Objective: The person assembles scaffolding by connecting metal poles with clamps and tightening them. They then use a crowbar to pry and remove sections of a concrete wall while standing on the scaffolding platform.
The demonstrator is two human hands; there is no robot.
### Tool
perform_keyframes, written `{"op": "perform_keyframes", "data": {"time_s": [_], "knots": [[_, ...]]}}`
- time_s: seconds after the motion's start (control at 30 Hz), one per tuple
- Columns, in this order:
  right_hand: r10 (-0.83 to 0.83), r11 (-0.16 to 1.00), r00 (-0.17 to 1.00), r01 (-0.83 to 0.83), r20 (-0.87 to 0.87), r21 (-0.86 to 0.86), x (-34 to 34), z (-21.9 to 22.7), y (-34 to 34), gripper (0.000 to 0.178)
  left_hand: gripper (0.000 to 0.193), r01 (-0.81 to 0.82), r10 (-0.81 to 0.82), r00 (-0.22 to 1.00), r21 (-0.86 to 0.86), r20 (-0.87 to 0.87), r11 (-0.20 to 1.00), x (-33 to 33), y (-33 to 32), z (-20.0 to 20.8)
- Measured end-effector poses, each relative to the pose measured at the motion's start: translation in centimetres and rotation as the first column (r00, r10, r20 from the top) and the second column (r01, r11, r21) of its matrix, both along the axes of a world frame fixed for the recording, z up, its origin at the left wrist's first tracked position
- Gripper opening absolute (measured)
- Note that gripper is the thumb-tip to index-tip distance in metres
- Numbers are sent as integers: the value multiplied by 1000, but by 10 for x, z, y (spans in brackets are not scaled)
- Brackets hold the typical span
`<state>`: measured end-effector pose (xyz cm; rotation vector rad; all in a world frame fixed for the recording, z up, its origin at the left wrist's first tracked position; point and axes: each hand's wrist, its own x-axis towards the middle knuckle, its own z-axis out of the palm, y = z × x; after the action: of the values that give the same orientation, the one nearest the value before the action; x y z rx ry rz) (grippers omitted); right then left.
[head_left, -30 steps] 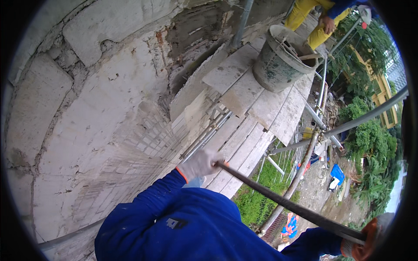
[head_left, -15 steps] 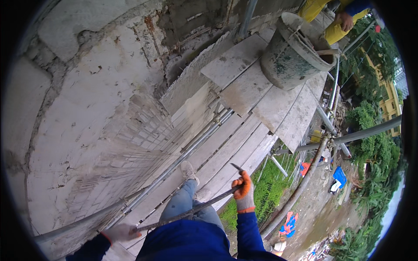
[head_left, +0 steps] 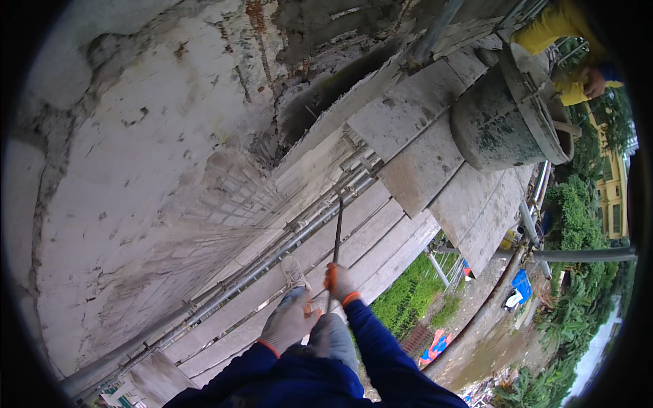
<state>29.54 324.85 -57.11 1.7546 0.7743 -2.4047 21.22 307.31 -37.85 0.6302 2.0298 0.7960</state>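
Note:
Both my hands wear pale work gloves with orange cuffs. My right hand (head_left: 340, 280) is wrapped round a long dark crowbar (head_left: 338, 234). The bar points away from me, its far tip beside the scaffold tube along the wall. Its near end runs down in front of my legs, where it blurs. My left hand (head_left: 289, 328) is just left of the bar, fingers apart, with no grip on it that I can see. Below lie the pale scaffold planks (head_left: 367, 234) on which I stand, one shoe (head_left: 294, 272) showing.
A mortar-stained bucket (head_left: 500, 119) stands on the raised boards (head_left: 415, 160), ahead right. Beyond it is a person in yellow trousers (head_left: 544, 34). A rough, broken wall (head_left: 149, 170) rises on the left. Metal tubes (head_left: 578, 255) edge the right side above a drop to grass.
The crowbar has swung from lying across my body to pointing ahead. My left hand has come off its near end and moved right, in front of me. The view has shifted.

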Motion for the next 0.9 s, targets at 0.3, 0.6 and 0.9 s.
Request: {"op": "perform_keyframes", "data": {"time_s": [0.3, 0.6, 0.9], "knots": [[291, 950, 956, -293, 32, 105, -42, -83, 177, 25, 75, 20, 294, 749, 464, -593, 885, -240, 136, 41], [161, 957, 958, -211, -239, -200, -125, -188, 276, 18, 41, -242, 196, 777, 3, -598, 970, -271, 171, 27], [269, 916, 861, -367, -432, -160, -67, -184, 300, 18, 58, -476, 395, 803, -82, -447, 876, -320, 170, 49]]}}
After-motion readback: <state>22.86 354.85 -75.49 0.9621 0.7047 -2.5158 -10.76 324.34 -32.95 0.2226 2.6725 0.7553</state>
